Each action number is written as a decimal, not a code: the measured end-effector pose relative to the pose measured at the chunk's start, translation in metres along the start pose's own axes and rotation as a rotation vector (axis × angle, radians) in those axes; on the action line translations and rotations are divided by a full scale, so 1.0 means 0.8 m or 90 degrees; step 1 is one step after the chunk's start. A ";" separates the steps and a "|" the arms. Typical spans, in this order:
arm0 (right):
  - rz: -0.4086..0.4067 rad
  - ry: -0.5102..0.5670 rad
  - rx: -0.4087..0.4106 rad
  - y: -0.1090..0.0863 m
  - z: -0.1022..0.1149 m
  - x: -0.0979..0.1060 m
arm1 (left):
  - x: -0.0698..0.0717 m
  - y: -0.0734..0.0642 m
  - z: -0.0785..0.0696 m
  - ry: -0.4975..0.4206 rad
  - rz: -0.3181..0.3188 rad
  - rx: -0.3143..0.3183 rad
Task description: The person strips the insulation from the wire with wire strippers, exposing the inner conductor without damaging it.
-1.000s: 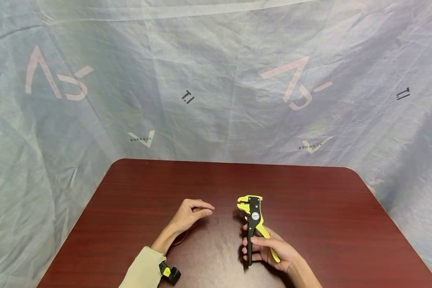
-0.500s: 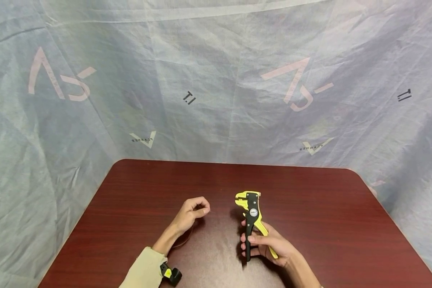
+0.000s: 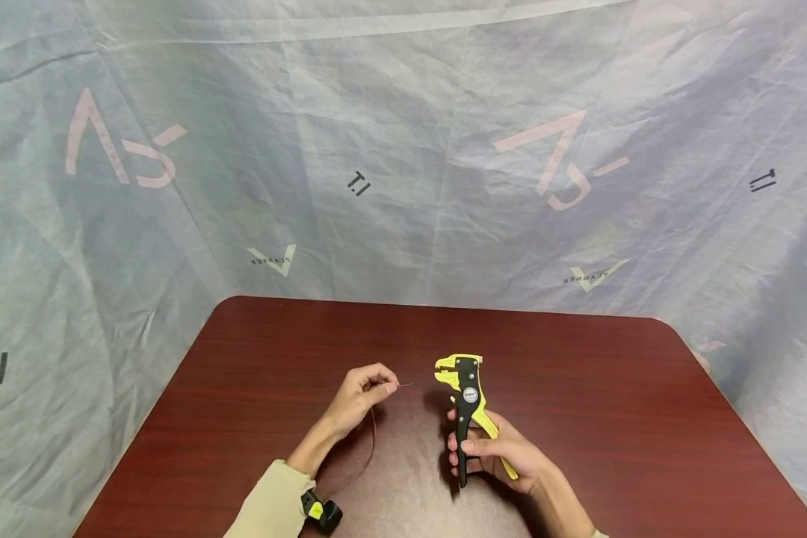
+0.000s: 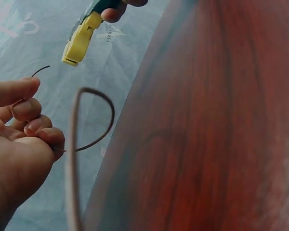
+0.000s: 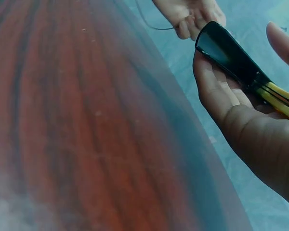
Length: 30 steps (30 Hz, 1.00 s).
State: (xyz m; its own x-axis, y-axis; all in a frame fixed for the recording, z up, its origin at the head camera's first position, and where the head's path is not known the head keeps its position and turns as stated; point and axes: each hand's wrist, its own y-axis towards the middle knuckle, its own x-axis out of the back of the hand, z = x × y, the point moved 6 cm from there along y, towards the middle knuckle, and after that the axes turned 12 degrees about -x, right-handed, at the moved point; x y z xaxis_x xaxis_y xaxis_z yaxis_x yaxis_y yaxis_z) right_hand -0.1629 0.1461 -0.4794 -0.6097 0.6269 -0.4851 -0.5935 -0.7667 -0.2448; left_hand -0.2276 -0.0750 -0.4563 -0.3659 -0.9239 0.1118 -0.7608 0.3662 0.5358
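Note:
My left hand [image 3: 358,398] pinches a thin brown wire [image 3: 374,433] between thumb and fingers. A short end of the wire sticks out past the fingertips toward the right, and the rest loops below the hand, as the left wrist view shows with the wire's curve [image 4: 112,115]. My right hand [image 3: 507,452] grips a yellow and black wire stripper [image 3: 469,388] by its handles, head up. The stripper's notched mouth faces left toward the wire end, with a small gap between them. In the right wrist view the black handle [image 5: 229,53] lies across the curled fingers.
A dark red wooden table [image 3: 276,351] lies under both hands. Grey printed cloth [image 3: 403,149] hangs behind and along its sides. A black and yellow camera mount [image 3: 321,512] sits on my left wrist beside the sleeve [image 3: 269,502].
The left fingers have curled in, and the wire end now shows beyond them. More of the wire's loop shows beneath that hand. The wire stripper has shifted slightly left and up.

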 end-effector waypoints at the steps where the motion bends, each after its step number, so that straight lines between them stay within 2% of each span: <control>1: 0.008 0.000 0.005 0.000 -0.001 0.000 | 0.000 0.000 0.000 -0.008 -0.006 -0.003; 6: 0.047 -0.001 0.026 0.000 -0.004 -0.004 | 0.001 0.002 -0.004 -0.052 -0.032 0.006; 10: 0.077 -0.021 0.047 -0.001 -0.004 -0.010 | -0.002 0.003 -0.008 -0.074 -0.038 0.007; 16: 0.105 -0.018 0.044 0.003 -0.009 -0.019 | -0.006 0.004 -0.012 -0.103 -0.047 -0.006; 30: 0.176 -0.002 0.054 0.007 -0.011 -0.032 | -0.017 0.003 -0.016 -0.132 -0.009 -0.041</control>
State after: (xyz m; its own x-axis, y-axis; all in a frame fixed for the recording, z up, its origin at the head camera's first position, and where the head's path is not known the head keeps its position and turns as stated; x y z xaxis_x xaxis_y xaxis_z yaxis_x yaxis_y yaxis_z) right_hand -0.1458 0.1248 -0.4762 -0.7565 0.3956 -0.5208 -0.4453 -0.8948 -0.0328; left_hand -0.2178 -0.0630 -0.4462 -0.4631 -0.8838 -0.0671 -0.7336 0.3397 0.5886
